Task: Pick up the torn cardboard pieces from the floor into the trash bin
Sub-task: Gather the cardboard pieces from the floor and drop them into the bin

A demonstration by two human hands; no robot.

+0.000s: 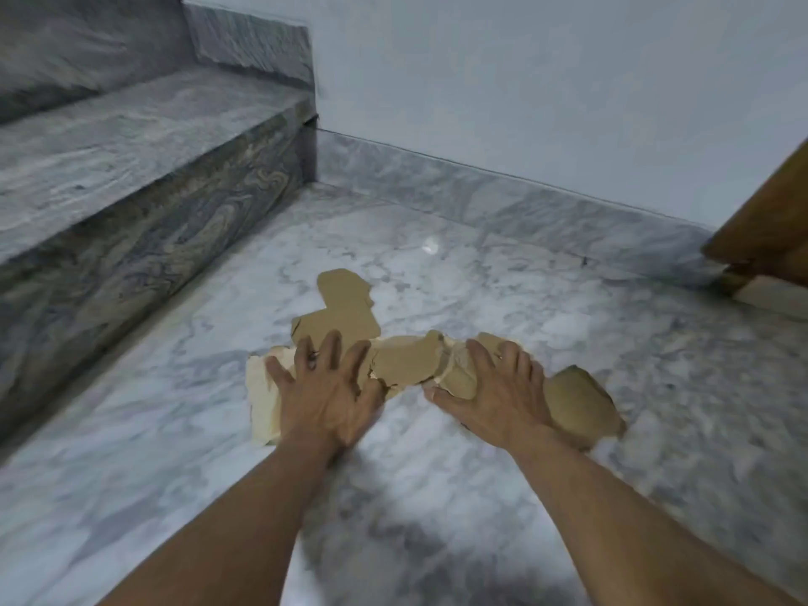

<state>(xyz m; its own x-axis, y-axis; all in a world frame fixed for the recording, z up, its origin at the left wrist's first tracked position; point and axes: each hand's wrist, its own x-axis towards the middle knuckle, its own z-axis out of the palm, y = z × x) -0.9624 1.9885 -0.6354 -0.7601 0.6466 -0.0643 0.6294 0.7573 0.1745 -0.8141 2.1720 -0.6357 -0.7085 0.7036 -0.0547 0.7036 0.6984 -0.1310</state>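
Ten fingers (pixel 331 345) are lying spread wide, gripping nothing: I am pressing left hand (pixel 325 395) and right hand (pixel 496 387) flat on the cardboard (pixel 406 363), probably to rake it together. It is lying on the floor (pixel 437 496), strung left to right, one piece pointing at the wall (pixel 524 80). No bin is showing.

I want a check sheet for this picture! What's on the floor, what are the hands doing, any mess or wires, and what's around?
Surface: grey-white marble floor, shiny.
Job's things: torn cardboard pieces in an overlapping cluster on the floor; trash bin not in view.
Clutter: nothing seen.
Grips: left hand and right hand spread on the cardboard, fingers straight.
Cables: nothing seen.
Surroundings: marble steps on the left, pale wall behind, brown wooden piece at the right edge.
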